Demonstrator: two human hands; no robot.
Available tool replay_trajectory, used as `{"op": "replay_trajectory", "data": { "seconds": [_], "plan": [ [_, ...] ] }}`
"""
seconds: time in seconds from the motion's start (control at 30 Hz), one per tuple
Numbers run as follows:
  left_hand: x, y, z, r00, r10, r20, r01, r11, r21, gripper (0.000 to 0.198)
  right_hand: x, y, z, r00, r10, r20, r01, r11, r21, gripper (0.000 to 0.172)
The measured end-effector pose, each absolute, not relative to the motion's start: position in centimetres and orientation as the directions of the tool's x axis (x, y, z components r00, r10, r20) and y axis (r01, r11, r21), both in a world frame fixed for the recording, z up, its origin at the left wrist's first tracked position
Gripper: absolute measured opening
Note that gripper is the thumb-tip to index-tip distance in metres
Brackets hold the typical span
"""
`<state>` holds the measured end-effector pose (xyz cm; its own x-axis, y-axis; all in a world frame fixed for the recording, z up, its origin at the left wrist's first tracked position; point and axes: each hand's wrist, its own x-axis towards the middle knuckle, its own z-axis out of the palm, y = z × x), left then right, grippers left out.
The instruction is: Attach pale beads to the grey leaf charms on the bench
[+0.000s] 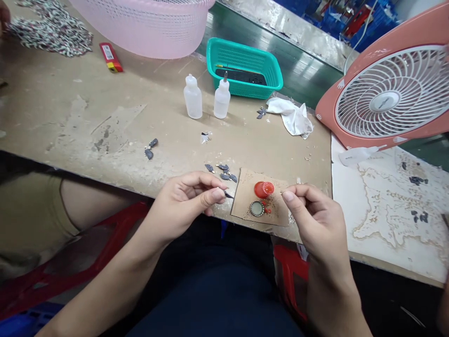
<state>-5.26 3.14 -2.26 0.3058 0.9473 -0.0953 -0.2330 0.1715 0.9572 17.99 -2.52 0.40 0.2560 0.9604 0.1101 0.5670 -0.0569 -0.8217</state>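
Between the thumb and fingers of my left hand (191,196) is a small dark grey piece (228,194), its pointed end sticking out to the right. My right hand (312,213) is pinched at the right edge of a cardboard square (242,206); a tiny pale bit shows at its fingertips, too small to name. On the cardboard are a small red cup (264,189) and a bottle cap (257,208), with red and brown specks around them. Several similar dark grey pieces (224,172) lie just beyond my left hand.
Two white squeeze bottles (193,99) stand mid-table before a green basket (245,89) holding a dark phone-like object. A pink basket (154,28), red-yellow box (111,58) and patterned cord pile (52,30) are farther left. A crumpled white cloth (293,117) and pink fan (384,100) stand right.
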Motion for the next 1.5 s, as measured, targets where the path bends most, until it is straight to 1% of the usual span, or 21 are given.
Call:
{"op": "replay_trajectory", "data": {
  "seconds": [0.03, 0.1, 0.17, 0.23, 0.43, 0.63, 0.77, 1.2, 1.5],
  "plan": [
    [-4.9, 2.8, -2.2, 0.310, 0.945, -0.101, -0.275, 0.191, 0.942, 0.005, 17.8, -2.9, 0.4, 0.277, 0.958, 0.071, 0.466, -0.069, -0.882, 0.018],
    [-4.1, 2.2, -2.1, 0.327, 0.938, -0.117, -0.326, 0.228, 0.917, 0.009, 17.0, -3.7, 0.4, 0.291, 0.956, 0.035, 0.308, -0.058, -0.950, 0.017],
    [-3.3, 1.5, -1.9, 0.347, 0.928, -0.133, -0.344, 0.258, 0.903, 0.011, 16.1, -4.5, 0.5, 0.302, 0.953, 0.034, 0.220, -0.035, -0.975, 0.014],
    [-2.6, 1.0, -1.6, 0.368, 0.919, -0.144, -0.344, 0.278, 0.897, 0.011, 15.2, -5.2, 0.7, 0.319, 0.947, 0.047, 0.197, -0.018, -0.980, 0.011],
    [-1.5, 0.1, -1.1, 0.411, 0.900, -0.144, -0.340, 0.298, 0.892, 0.015, 13.5, -6.0, 1.2, 0.313, 0.936, 0.162, 0.309, 0.061, -0.949, 0.005],
    [-1.2, -0.2, -0.9, 0.427, 0.895, -0.129, -0.389, 0.311, 0.867, 0.018, 13.7, -6.2, 1.1, 0.239, 0.941, 0.241, 0.394, 0.133, -0.910, 0.010],
    [-1.2, -0.3, -0.7, 0.422, 0.894, -0.152, -0.371, 0.323, 0.871, 0.016, 13.7, -6.2, 1.0, 0.220, 0.929, 0.298, 0.453, 0.173, -0.875, 0.013],
    [-0.8, -0.5, -0.7, 0.380, 0.905, -0.192, -0.369, 0.338, 0.866, 0.013, 13.7, -6.1, 0.9, 0.199, 0.912, 0.359, 0.548, 0.200, -0.812, 0.013],
    [-0.6, -1.2, -0.7, 0.312, 0.937, -0.160, -0.330, 0.265, 0.906, 0.015, 13.4, -6.4, 0.7, 0.206, 0.874, 0.441, 0.586, 0.251, -0.771, 0.017]
  ]
}}
